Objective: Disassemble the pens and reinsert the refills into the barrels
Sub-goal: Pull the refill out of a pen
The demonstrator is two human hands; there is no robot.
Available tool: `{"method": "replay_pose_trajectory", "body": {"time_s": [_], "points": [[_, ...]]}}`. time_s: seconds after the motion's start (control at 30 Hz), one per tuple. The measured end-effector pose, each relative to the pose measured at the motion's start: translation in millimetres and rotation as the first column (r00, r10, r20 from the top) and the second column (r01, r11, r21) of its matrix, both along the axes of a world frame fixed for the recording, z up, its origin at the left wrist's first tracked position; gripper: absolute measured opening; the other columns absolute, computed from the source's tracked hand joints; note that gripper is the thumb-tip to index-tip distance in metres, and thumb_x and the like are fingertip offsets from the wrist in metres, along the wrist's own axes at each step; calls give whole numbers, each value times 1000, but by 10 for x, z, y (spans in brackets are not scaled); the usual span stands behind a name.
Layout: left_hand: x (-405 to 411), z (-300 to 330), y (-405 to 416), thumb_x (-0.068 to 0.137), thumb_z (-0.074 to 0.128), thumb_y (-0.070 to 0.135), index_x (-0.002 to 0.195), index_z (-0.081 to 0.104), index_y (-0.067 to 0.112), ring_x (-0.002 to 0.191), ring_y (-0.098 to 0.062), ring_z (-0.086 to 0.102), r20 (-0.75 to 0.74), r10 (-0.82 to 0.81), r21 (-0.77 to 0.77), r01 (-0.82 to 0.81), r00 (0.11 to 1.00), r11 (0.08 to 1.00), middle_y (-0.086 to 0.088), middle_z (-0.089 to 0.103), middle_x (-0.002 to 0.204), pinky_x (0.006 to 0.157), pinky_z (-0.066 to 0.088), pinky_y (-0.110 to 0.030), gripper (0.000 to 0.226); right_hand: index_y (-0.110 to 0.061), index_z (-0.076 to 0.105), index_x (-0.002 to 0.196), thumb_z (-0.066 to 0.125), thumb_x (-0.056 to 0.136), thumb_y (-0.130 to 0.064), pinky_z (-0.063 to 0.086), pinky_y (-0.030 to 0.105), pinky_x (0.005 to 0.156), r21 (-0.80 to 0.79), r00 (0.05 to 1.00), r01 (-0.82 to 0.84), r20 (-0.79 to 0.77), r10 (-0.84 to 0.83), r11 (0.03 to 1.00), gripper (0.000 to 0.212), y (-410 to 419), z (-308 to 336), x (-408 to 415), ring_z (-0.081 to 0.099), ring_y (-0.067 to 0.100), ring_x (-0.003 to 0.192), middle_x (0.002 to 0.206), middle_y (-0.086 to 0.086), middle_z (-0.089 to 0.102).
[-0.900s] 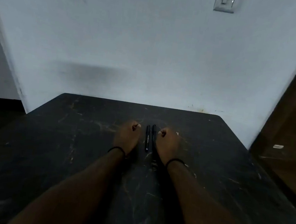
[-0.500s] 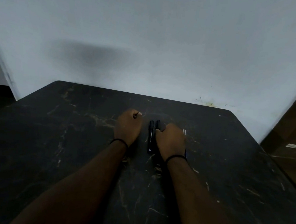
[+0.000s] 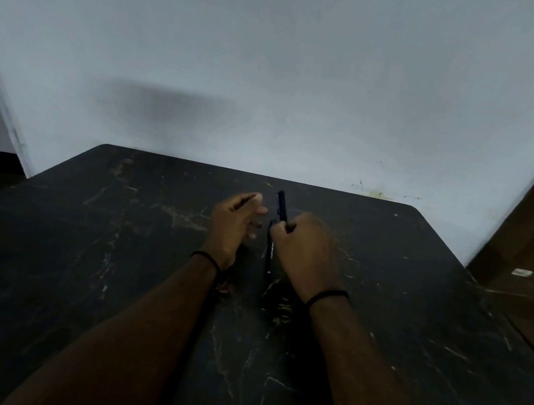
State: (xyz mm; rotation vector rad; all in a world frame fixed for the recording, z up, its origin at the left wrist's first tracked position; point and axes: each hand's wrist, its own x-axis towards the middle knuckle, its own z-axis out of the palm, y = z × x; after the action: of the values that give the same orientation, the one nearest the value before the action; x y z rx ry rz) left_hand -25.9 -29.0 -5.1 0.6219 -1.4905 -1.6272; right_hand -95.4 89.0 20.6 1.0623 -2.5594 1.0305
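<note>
Black pen stood gripped in your right hand, top end clear above the fist; second pen lay on the dark table between both hands. Your left hand hovered loosely spread, holding nothing. Advice: pinch the exposed end, twist steadily. No containers in head view.

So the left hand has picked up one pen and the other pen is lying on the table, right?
Not quite: it is the right hand that grips the raised pen; the left hand is open and holds nothing. The other pen does lie on the table, as the head view shows.
</note>
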Motion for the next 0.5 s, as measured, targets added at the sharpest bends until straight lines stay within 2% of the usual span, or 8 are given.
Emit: {"method": "replay_pose_trajectory", "body": {"time_s": [0.07, 0.13, 0.2, 0.3, 0.37, 0.43, 0.5], "points": [[36, 35, -30, 92, 64, 33, 110, 70, 9, 85, -23, 70, -108, -116, 117, 128, 987, 985, -10, 76, 101, 75, 56, -37, 31, -15, 58, 71, 53, 89, -38, 32, 27, 47, 7, 994, -96, -44, 96, 995, 29, 3, 14, 122, 53, 16, 55, 65, 1, 56], [77, 55, -50, 87, 64, 32, 115, 67, 1, 94, -24, 72, -218, -211, 187, 253, 953, 949, -15, 74, 108, 83, 58, -35, 42, -14, 61, 84, 52, 92, -35, 36, 28, 51, 56, 980, -185, -59, 188, 981, 24, -18, -1, 214, 58, 19, 64, 75, 2, 61], [115, 76, -60, 82, 65, 28, 113, 67, -1, 95, -24, 72, -280, -248, 214, 312, 928, 926, -17, 73, 108, 80, 58, -32, 42, -12, 59, 93, 51, 94, -30, 31, 29, 53, 64, 970, -231, -65, 235, 971, 20, -35, -20, 265, 52, 17, 67, 79, -2, 56], [139, 81, -72, 80, 67, 22, 104, 67, -2, 93, -23, 73, -332, -242, 227, 326, 912, 918, -19, 71, 106, 73, 58, -29, 34, -13, 55, 108, 48, 95, -18, 25, 26, 60, -27, 960, -276, -59, 274, 961, 16, -31, -59, 288, 44, 10, 72, 86, -7, 49], [145, 71, -85, 84, 64, 17, 98, 68, -1, 92, -23, 74, -349, -245, 218, 333, 904, 918, -19, 74, 100, 74, 58, -29, 23, -11, 55, 118, 45, 96, -12, 31, 25, 66, -65, 947, -319, -55, 316, 946, 24, -24, -89, 310, 48, 11, 80, 98, -1, 57], [154, 65, -81, 83, 65, 20, 95, 70, 2, 94, -23, 73, -316, -258, 177, 324, 913, 929, -16, 75, 98, 78, 57, -29, 22, -9, 54, 124, 43, 99, -12, 43, 31, 76, -65, 941, -336, -55, 333, 940, 28, -22, -101, 336, 55, 19, 94, 111, 8, 60], [154, 70, -68, 80, 68, 22, 89, 73, 5, 92, -24, 73, -291, -266, 146, 317, 919, 937, -18, 75, 99, 76, 56, -28, 21, -11, 55, 122, 42, 102, -17, 46, 35, 77, -29, 959, -271, -91, 268, 962, 25, -17, -95, 339, 59, 24, 99, 113, 9, 62]]}}
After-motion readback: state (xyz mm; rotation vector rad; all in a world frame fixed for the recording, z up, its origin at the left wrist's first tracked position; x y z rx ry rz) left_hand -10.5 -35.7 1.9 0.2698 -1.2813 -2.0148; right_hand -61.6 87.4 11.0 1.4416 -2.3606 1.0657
